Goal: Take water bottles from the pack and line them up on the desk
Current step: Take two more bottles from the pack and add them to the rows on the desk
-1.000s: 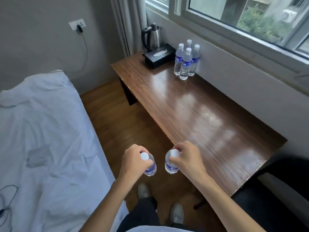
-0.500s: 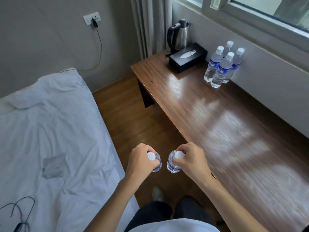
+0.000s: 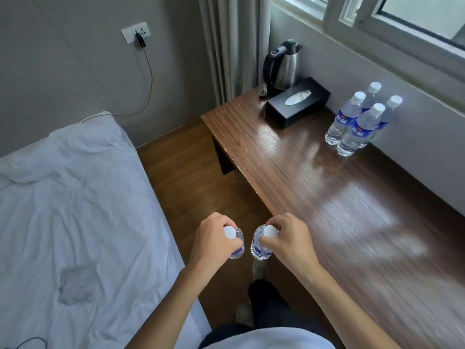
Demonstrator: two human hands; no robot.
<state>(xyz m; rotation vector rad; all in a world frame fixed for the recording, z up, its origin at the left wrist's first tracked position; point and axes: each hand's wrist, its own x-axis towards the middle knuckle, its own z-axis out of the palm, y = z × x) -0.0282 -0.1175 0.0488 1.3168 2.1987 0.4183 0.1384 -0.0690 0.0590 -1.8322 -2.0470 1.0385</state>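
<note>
My left hand [image 3: 214, 241] grips a small clear water bottle [image 3: 237, 249] with a white cap and blue label, held upright by its neck over the floor. My right hand [image 3: 286, 240] grips a second such bottle [image 3: 259, 246] the same way, just left of the wooden desk's [image 3: 314, 187] near edge. The two held bottles hang close together, a small gap between them. Several more bottles [image 3: 357, 122] stand clustered at the far right of the desk by the wall. No pack is in view.
A black tissue box [image 3: 298, 102] and a steel kettle [image 3: 284, 65] stand at the desk's far end. A bed with white sheets [image 3: 75, 210] fills the left. My feet stand on the wooden floor [image 3: 191, 177] between bed and desk.
The view has shifted along the desk toward its far end, so the standing bottles, tissue box and kettle appear nearer. Both hands still hold their bottles side by side.
</note>
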